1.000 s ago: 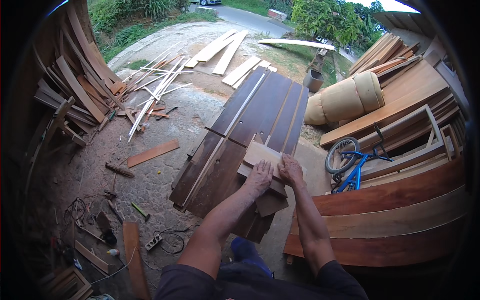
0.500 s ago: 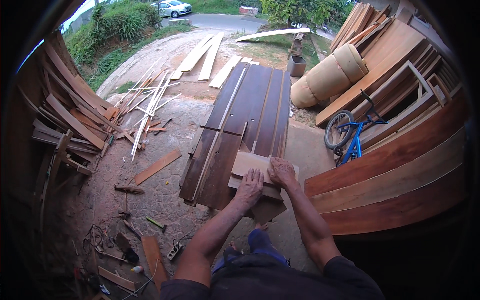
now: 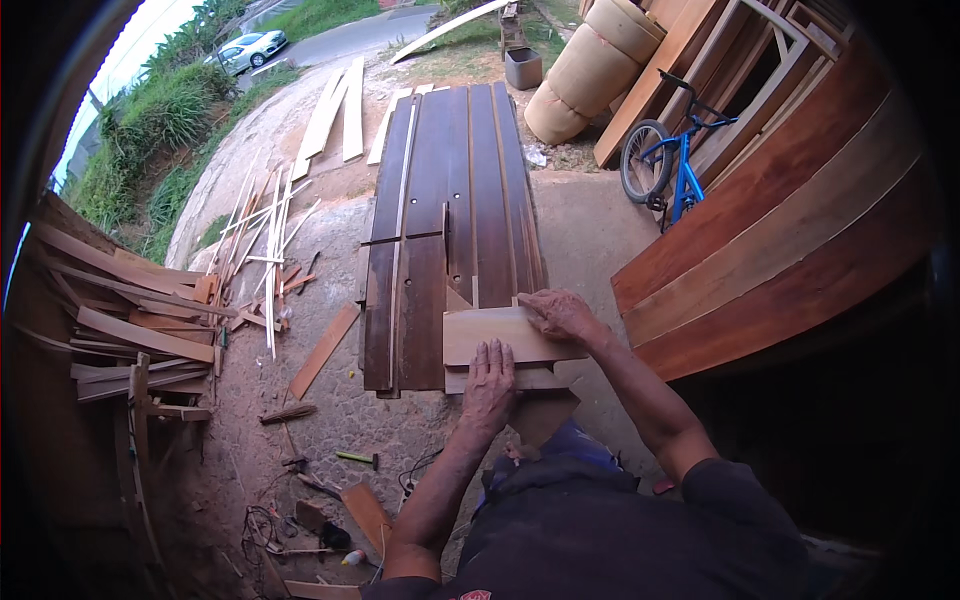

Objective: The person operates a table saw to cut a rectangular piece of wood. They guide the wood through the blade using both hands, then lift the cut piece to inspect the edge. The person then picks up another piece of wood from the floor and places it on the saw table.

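Left fingers (image 3: 496, 358) on pale board (image 3: 512, 333) (right fingers (image 3: 542, 303) too); dark panel (image 3: 430, 160) beyond.

The table (image 3: 430, 180) is standing on the floor (image 3: 590, 230), carrying boards (image 3: 482, 330) at its near right corner. Left of the table, a plank (image 3: 325, 350), sticks (image 3: 270, 300) and a hammer (image 3: 355, 457) are lying on the floor; white planks (image 3: 353, 110) are lying off its far left corner.
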Action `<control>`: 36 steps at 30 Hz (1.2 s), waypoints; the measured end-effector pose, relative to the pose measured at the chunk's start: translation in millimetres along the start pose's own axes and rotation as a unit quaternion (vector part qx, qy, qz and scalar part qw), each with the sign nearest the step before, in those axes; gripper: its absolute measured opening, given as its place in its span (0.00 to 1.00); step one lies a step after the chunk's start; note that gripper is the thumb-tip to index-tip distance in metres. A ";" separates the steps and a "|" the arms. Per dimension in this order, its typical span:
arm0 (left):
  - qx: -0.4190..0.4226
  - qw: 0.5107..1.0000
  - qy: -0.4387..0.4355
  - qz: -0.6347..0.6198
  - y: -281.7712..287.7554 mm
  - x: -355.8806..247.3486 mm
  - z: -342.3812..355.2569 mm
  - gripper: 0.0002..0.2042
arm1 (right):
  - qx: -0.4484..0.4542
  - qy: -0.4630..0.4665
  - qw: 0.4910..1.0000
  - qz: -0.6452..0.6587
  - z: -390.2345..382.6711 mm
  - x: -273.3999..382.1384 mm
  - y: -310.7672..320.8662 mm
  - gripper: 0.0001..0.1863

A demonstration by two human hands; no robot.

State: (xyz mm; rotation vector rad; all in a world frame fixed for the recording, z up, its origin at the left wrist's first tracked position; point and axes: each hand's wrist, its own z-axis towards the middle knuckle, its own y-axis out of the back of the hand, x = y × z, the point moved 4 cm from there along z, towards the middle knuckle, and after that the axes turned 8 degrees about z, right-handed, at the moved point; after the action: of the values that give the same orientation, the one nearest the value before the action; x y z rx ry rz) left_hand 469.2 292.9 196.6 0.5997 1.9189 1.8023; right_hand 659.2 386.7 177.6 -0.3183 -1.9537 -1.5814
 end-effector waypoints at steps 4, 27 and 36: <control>-0.012 1.000 0.013 -0.001 -9.9 4.1 -2.0 0.40 | 0.029 -0.089 0.995 -0.014 -6.0 -9.2 24.0 0.30; -0.059 0.889 0.108 -0.440 23.0 -13.3 -21.0 0.31 | -0.187 -0.173 0.661 0.706 -117.4 -42.5 -2.6 0.15; -0.180 0.482 0.179 -0.838 9.3 -18.7 18.8 0.25 | -0.188 -0.138 0.594 0.770 -120.8 56.7 -33.8 0.23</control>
State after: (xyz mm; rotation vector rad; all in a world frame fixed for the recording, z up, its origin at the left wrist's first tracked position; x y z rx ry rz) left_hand 495.5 297.7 205.3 -1.4881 1.0304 0.6908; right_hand 632.2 253.2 197.0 -1.8667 -0.6596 -0.5901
